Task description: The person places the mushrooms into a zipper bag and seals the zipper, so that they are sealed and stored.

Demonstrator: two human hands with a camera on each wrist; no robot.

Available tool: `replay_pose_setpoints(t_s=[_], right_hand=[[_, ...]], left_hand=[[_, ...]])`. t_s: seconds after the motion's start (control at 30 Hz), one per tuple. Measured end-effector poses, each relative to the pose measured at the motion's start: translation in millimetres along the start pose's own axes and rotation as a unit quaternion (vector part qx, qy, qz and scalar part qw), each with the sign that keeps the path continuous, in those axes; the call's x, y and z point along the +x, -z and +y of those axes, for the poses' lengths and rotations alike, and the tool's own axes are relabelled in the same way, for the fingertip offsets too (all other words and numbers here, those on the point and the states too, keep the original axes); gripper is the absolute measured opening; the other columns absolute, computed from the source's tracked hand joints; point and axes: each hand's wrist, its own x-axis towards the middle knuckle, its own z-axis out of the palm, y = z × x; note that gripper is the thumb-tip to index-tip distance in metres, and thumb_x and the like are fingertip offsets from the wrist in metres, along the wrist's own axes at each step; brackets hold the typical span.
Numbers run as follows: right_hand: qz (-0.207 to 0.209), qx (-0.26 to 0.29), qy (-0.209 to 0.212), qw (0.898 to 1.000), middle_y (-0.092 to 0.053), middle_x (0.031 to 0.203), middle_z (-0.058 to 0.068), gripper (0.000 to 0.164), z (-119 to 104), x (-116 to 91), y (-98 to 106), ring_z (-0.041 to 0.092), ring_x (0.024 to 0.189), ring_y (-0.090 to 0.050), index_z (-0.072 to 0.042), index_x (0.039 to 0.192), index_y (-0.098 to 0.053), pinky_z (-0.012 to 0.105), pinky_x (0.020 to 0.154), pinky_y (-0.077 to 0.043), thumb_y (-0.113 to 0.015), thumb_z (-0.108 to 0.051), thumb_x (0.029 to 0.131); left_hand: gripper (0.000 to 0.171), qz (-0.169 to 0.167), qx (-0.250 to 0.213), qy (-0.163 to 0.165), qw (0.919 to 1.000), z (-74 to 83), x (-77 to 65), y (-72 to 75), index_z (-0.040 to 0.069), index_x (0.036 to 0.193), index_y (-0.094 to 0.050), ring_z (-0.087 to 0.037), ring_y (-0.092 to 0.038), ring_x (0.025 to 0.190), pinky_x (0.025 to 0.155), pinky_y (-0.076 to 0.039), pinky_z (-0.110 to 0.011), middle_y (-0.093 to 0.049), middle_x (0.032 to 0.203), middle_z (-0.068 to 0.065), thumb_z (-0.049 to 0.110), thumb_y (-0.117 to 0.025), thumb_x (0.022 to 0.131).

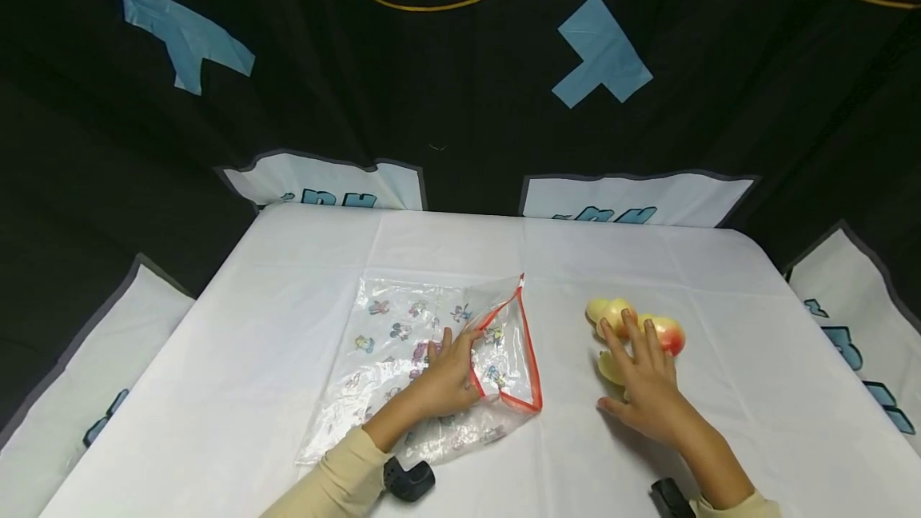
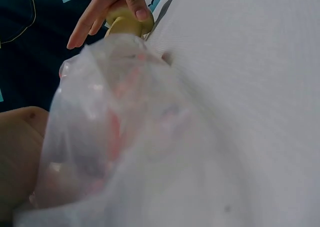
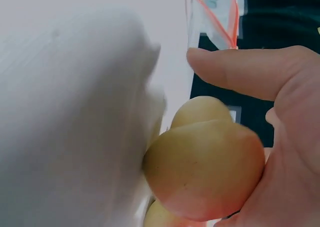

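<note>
Head view, left to right. Upper left: blue tape on a black backdrop whose top runs out of frame. Bottom, left of centre: my left sleeve, cut off by the lower edge, a dark wrist device beside it. Centre: the clear bag lies on the white table, small cartoon figures printed on it, glare making several hard to read. My left hand holds it by the red-trimmed mouth, which gapes rightward; the trim disappears under my fingers and my thumb is not distinguishable. In the left wrist view the bag covers most of this hand, blurred

Right of centre: my right hand, fingers straight and spread apart over the fruit, not wrapped round any piece. One pale yellow fruit sits upper left of my fingertips, a red-blushed fruit right of them, a greenish fruit below, each partly masked; exact count uncertain. In the right wrist view my thumb stands clear of the fruit, other fingers hidden. Lower right: second wrist device and right sleeve, both cropped
</note>
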Motion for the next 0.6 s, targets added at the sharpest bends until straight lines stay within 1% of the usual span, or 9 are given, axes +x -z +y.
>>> replay_pose_setpoints(t_s=[0.13, 0.27, 0.37, 0.47, 0.53, 0.6], right_hand=[[0.010, -0.022, 0.002, 1.000, 0.000, 0.152, 0.018, 0.097, -8, 6, 0, 0.049, 0.135, 0.005, -0.022, 0.148, -0.011, 0.077, 0.092, -0.003, -0.073, -0.028, 0.073], [0.036, -0.056, 0.022, 0.998, -0.006, 0.152, 0.016, 0.091, -24, 20, -4, 0.046, 0.137, 0.001, -0.022, 0.147, -0.017, 0.075, 0.094, -0.006, -0.069, -0.039, 0.074], [0.038, -0.069, 0.048, 0.996, -0.008, 0.152, 0.017, 0.090, -37, 32, -12, 0.044, 0.137, -0.001, -0.019, 0.146, -0.021, 0.072, 0.098, -0.007, -0.068, -0.044, 0.074], [0.016, -0.076, 0.072, 0.994, -0.010, 0.152, 0.018, 0.089, -46, 43, -25, 0.044, 0.138, -0.004, -0.018, 0.146, -0.024, 0.068, 0.101, -0.011, -0.067, -0.046, 0.073], [-0.012, -0.076, 0.083, 0.994, -0.011, 0.152, 0.018, 0.089, -49, 48, -33, 0.044, 0.138, -0.006, -0.018, 0.145, -0.025, 0.066, 0.103, -0.014, -0.069, -0.045, 0.072], [-0.042, -0.076, 0.086, 0.993, -0.012, 0.152, 0.019, 0.089, -51, 51, -39, 0.043, 0.138, -0.007, -0.017, 0.145, -0.027, 0.064, 0.104, -0.016, -0.071, -0.043, 0.071]], left_hand=[[0.082, -0.006, 0.006, -0.006, 0.9999, -1.7, -0.3, -0.3, 0.000, 0.137, -0.021, -0.057, -0.003, 0.130, 0.099, 0.001, -0.071, -0.023, 0.146, -0.025, -0.003, -0.056, 0.062], [0.084, -0.013, 0.005, -0.007, 0.9999, -2.0, 0.2, 1.6, -0.002, 0.138, -0.019, -0.057, 0.000, 0.130, 0.099, 0.003, -0.071, -0.020, 0.146, -0.026, -0.004, -0.054, 0.061], [0.086, -0.018, 0.005, -0.006, 0.9998, -2.0, 0.2, 2.7, -0.002, 0.138, -0.018, -0.058, 0.001, 0.130, 0.099, 0.003, -0.071, -0.017, 0.147, -0.027, -0.003, -0.055, 0.061], [0.086, -0.021, 0.012, -0.008, 0.9997, -2.0, -0.2, 3.0, -0.001, 0.138, -0.017, -0.058, -0.001, 0.130, 0.099, 0.002, -0.071, -0.015, 0.147, -0.028, -0.001, -0.058, 0.062], [0.086, -0.025, 0.020, -0.010, 0.9994, -1.9, -0.7, 2.6, 0.000, 0.138, -0.017, -0.059, -0.001, 0.129, 0.099, 0.000, -0.072, -0.013, 0.148, -0.028, 0.001, -0.059, 0.063], [0.086, -0.029, 0.025, -0.010, 0.9992, -1.2, -1.3, 3.3, 0.000, 0.138, -0.017, -0.059, -0.001, 0.129, 0.098, 0.000, -0.072, -0.011, 0.148, -0.028, 0.003, -0.060, 0.064]])
